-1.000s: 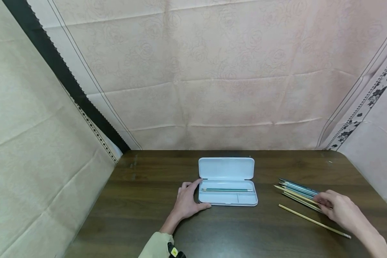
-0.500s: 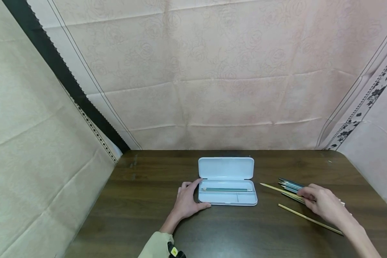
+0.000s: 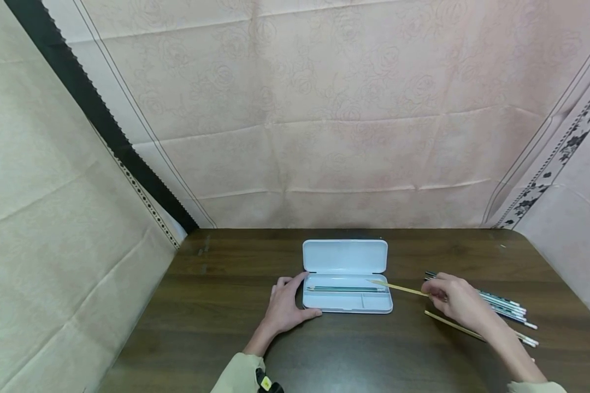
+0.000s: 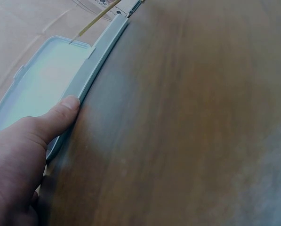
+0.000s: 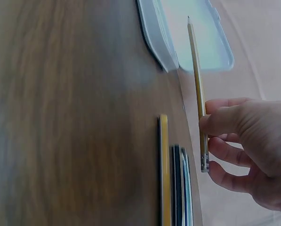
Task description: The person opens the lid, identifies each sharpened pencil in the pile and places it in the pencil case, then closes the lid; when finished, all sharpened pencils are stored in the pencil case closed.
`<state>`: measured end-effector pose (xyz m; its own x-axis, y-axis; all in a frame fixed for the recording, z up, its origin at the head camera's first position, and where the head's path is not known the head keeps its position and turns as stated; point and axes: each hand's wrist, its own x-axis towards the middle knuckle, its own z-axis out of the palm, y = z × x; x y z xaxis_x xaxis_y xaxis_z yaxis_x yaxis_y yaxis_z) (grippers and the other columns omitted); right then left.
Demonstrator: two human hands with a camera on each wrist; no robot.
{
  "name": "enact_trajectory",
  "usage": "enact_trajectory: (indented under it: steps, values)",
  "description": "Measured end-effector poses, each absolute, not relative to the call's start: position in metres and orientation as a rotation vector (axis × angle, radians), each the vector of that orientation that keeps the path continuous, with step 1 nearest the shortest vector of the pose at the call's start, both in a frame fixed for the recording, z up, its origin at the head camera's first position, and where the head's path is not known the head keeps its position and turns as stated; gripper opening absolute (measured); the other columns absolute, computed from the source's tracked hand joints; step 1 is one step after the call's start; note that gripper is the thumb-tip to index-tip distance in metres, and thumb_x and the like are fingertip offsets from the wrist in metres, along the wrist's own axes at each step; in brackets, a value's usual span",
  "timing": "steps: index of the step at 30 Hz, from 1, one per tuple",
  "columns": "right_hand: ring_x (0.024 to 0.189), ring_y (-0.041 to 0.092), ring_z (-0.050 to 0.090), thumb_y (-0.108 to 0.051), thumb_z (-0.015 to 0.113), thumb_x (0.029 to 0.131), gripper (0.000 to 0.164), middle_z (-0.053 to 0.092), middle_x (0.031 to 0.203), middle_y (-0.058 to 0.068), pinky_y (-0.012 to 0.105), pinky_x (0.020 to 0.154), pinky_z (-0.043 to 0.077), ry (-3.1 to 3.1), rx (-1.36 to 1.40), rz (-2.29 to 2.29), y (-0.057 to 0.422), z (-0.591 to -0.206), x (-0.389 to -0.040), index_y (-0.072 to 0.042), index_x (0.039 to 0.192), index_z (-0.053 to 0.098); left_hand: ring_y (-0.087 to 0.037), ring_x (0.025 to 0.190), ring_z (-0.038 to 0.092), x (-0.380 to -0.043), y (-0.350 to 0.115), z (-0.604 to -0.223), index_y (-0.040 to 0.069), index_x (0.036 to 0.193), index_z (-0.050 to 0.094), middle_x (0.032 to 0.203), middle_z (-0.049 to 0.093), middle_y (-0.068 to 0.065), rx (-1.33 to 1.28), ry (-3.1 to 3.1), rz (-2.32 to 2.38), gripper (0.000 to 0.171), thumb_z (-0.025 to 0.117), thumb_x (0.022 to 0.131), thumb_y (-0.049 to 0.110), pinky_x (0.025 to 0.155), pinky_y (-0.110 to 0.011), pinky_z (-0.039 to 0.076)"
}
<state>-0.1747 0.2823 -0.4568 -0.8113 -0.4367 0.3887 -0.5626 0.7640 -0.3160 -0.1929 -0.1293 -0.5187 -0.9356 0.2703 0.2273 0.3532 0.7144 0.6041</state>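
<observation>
An open white pencil case lies on the table with its lid tipped back, and green pencils lie in its long compartment. My left hand holds the case's left end, thumb along the front edge and index finger at the back corner. With thumb and fingers, my right hand pinches a yellow pencil near its eraser end. In the head view the pencil's sharpened tip overlaps the right end of the case; the right wrist view shows it raised above the table.
Several dark and green pencils lie in a bunch on the right of the table, partly hidden by my right hand and forearm. Another yellow pencil lies in front of them. Patterned cloth hangs behind the wooden table.
My right hand has drawn a yellow pencil out of the bunch and carried it left until its tip reaches over the case. The left hand has stayed in place.
</observation>
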Motion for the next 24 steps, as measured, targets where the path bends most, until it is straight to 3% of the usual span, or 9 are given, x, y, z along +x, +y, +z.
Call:
enact_trajectory:
  steps: [24]
  values:
    - [0.074,0.013,0.054,0.003,0.081,0.079,0.024,0.064,0.089,-0.003,0.032,0.069,0.053,-2.807,0.813,0.637,0.212,-0.45,-0.204,-0.015,0.094,0.077,-0.028,0.115,0.042,-0.194,-0.129,-0.522,0.02,0.151,0.045,0.131,0.056,-0.006,-0.501,-2.801,-0.985,0.095,0.083,0.073,0.06,0.09,-0.047,0.037]
